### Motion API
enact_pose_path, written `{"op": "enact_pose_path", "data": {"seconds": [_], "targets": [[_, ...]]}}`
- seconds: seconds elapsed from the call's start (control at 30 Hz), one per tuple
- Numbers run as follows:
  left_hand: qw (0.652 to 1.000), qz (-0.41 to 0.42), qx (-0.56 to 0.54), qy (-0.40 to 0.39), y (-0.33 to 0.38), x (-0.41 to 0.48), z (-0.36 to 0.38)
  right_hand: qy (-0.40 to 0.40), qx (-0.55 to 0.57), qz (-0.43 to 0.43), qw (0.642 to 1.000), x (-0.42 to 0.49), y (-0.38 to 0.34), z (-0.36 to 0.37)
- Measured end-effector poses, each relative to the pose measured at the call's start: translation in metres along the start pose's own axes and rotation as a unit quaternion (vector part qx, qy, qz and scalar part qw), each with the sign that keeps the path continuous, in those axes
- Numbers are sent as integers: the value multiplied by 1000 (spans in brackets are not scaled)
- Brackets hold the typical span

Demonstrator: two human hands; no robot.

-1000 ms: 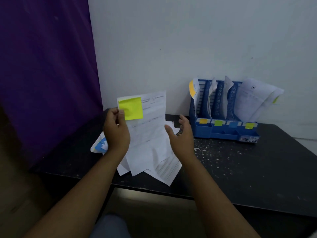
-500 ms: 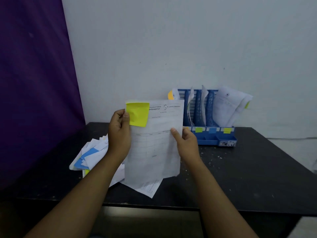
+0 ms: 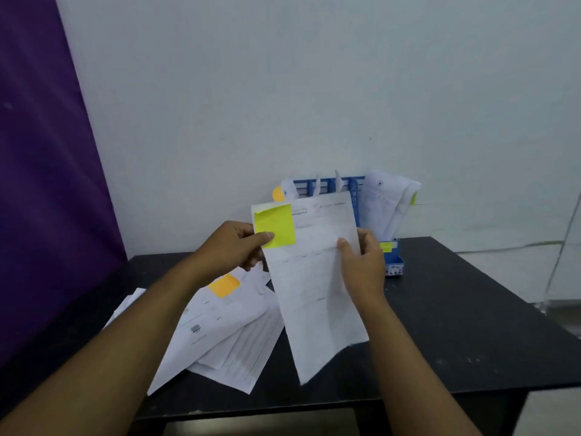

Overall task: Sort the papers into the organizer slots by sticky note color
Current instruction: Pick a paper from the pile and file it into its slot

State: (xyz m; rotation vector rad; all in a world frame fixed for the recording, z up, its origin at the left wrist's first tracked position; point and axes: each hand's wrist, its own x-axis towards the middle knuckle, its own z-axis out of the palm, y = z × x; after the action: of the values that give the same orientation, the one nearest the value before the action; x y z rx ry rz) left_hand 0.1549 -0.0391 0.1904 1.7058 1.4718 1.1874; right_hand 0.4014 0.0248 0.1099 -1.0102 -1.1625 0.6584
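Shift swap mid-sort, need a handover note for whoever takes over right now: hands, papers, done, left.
Hands: left hand pinches the paper at its top-left corner, thumb on its yellow sticky note; right hand grips its right edge.
Done: organizer at the wall has papers in several slots.
Left: file this paper, likely in the rightmost slot with the yellow label; then the pile on the table, orange note on top.

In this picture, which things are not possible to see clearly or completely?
1. Head view: the organizer slot labels are mostly hidden behind the held paper and the right hand; only one yellow label shows.
2. Head view: the print on the held paper is too blurred to read.
3. Head view: note colours in the paper pile are covered by upper sheets; only an orange sticky note shows.
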Motion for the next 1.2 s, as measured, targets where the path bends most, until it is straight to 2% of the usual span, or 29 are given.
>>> {"op": "enact_pose_path", "data": {"seconds": [0.07, 0.13, 0.23, 0.33, 0.5, 0.73, 1.07, 1.2], "targets": [[1000, -2, 4, -4, 18, 9, 18, 51, -131, -43, 989, 5, 3, -7], [1000, 0, -6, 16, 34, 21, 38, 74, -186, -75, 977, 4, 1, -15], [998, 21, -39, 38, 53, 41, 64, 25, -182, -104, 977, -1, 4, -22], [995, 52, -39, 79, 67, 61, 86, -46, -205, -77, 975, -4, 7, -28], [992, 53, -62, 96, 87, 92, 115, -6, -341, -117, 933, 23, 25, -33], [988, 81, -53, 119, 109, 138, 151, 13, -352, -101, 931, 99, 49, -30], [986, 88, -21, 142, 115, 211, 200, 4, -250, -108, 962, 191, 85, -29], [989, 94, -12, 110, 109, 224, 219, 6, -252, -80, 964, 219, 107, -30]]}}
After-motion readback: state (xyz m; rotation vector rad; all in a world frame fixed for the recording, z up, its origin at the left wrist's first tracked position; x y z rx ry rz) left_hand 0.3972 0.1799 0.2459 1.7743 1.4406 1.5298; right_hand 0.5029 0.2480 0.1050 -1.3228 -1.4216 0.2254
